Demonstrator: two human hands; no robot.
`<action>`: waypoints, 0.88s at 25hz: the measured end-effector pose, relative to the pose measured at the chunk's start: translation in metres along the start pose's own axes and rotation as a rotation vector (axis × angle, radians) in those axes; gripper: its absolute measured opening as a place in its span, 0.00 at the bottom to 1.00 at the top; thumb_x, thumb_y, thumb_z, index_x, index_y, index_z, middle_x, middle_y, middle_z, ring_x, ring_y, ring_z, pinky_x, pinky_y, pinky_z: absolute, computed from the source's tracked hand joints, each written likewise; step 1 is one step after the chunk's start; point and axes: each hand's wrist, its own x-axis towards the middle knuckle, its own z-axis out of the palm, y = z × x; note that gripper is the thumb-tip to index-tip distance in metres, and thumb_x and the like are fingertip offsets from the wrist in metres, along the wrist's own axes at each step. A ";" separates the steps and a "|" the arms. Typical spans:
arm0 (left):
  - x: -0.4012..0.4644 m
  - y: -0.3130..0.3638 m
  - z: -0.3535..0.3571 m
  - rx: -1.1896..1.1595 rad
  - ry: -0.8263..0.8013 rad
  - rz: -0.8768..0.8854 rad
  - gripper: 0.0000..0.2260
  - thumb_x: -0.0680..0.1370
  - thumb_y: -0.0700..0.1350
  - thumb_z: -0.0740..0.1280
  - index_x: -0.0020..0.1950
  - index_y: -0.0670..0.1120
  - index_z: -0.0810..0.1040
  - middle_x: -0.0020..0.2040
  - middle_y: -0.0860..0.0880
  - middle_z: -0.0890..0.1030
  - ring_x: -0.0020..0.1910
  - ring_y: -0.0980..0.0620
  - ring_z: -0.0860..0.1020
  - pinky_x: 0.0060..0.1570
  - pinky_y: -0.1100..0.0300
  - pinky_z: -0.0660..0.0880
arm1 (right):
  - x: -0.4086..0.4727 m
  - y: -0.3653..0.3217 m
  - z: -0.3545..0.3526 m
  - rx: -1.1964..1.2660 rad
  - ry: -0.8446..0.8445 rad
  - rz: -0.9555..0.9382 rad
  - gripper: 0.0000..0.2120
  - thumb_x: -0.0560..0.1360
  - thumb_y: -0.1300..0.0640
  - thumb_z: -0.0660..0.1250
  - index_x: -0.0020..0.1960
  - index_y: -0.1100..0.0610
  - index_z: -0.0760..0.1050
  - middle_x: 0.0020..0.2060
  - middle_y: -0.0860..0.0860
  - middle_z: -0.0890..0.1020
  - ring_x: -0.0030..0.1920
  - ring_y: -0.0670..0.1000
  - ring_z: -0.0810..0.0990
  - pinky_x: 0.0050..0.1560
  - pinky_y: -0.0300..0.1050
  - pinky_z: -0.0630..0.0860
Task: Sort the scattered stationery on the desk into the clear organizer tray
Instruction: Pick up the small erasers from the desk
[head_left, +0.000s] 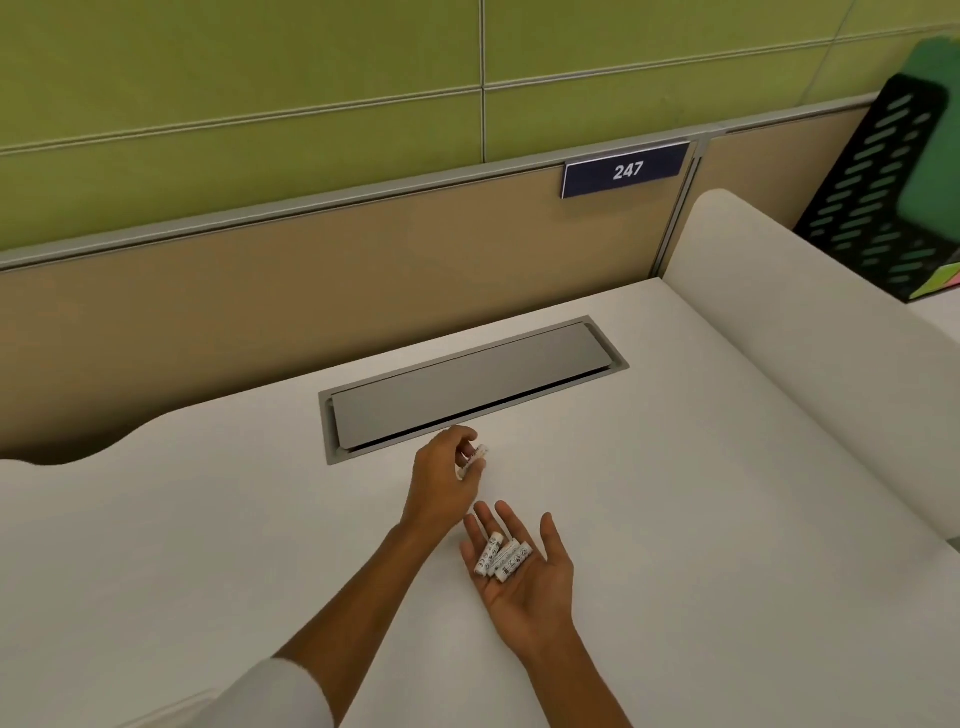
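White desk (675, 519), organizer tray unseen | left hand (441, 478) pinches one small white cylinder (474, 460); right hand (524, 566), palm open, cradles three more (501, 558) | I judge: collecting; next, add it to the palm.

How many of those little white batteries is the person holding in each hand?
Left hand, white battery pinched in its fingers: 1
Right hand, white batteries lying on the open palm: 3
Total: 4
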 end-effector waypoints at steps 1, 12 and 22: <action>-0.016 0.008 -0.009 -0.059 0.002 0.034 0.13 0.74 0.43 0.72 0.57 0.49 0.77 0.47 0.53 0.81 0.44 0.56 0.79 0.45 0.69 0.77 | -0.006 0.004 0.002 -0.007 0.004 -0.002 0.30 0.74 0.41 0.65 0.67 0.62 0.76 0.65 0.63 0.79 0.64 0.64 0.79 0.63 0.60 0.75; -0.189 0.025 -0.091 0.104 -0.062 0.292 0.22 0.67 0.58 0.74 0.57 0.53 0.75 0.53 0.60 0.76 0.53 0.61 0.74 0.50 0.68 0.73 | -0.090 0.077 0.004 -0.030 -0.005 0.074 0.17 0.81 0.48 0.61 0.52 0.60 0.81 0.51 0.59 0.86 0.53 0.58 0.85 0.62 0.55 0.77; -0.302 -0.038 -0.209 0.472 -0.008 0.176 0.44 0.66 0.74 0.65 0.74 0.51 0.64 0.75 0.53 0.64 0.76 0.54 0.57 0.74 0.54 0.57 | -0.143 0.181 0.028 -0.330 -0.060 0.281 0.09 0.78 0.53 0.69 0.44 0.59 0.80 0.45 0.55 0.84 0.39 0.51 0.84 0.34 0.41 0.82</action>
